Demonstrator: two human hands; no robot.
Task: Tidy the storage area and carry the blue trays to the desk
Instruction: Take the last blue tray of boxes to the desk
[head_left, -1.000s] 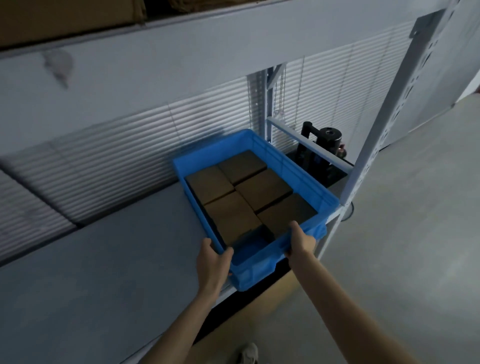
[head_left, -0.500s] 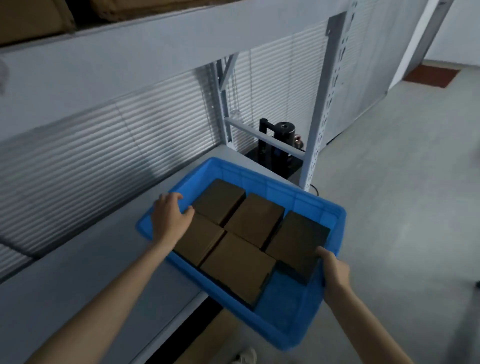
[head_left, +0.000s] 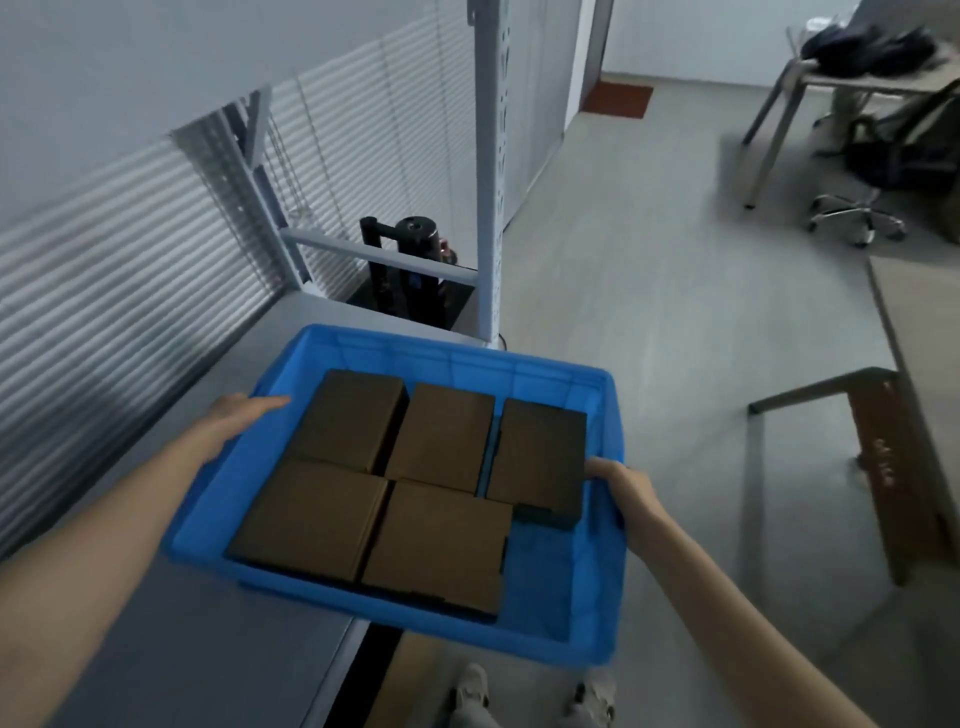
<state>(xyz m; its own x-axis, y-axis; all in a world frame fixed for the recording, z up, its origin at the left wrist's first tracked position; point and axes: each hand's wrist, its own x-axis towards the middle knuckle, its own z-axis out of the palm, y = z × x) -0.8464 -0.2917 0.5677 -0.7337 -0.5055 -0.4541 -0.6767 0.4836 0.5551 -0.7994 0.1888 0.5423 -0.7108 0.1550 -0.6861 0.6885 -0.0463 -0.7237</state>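
Half of the blue tray (head_left: 563, 587), roughly, reaches past the near edge of the grey shelf (head_left: 156, 649). Its right side is out over the floor (head_left: 675, 312), above your shoes (head_left: 472, 691), and its left side lies over the shelf. The white perforated post (head_left: 488, 182) stands just beyond the tray's far right corner, with a crossbar (head_left: 374, 257) running left from it and a black device (head_left: 415, 239) behind that. Window blinds (head_left: 104, 270) close off the far left.

To the right the floor runs open up to a brown board on a dark metal frame (head_left: 883, 441). Far right are a swivel chair (head_left: 857, 208) and a surface (head_left: 883, 78) with dark bags on it.

The tray is a shallow, bright blue plastic one with ribbed walls. It holds five brown cardboard boxes (head_left: 441, 436) lying flat, three along the far side and two nearer you. The far right box looks darker than the others. A strip of bare blue bottom shows along the tray's right side.

Both of your forearms reach forward, one on each side of the tray. Your right hand (head_left: 623, 488) grips the right rim, thumb over the inside and fingers down the outer wall. Your left hand (head_left: 244, 415) lies against the left rim with one digit stretched along its top. It is blurred and partly hidden by the wall, so you cannot tell whether it grips.
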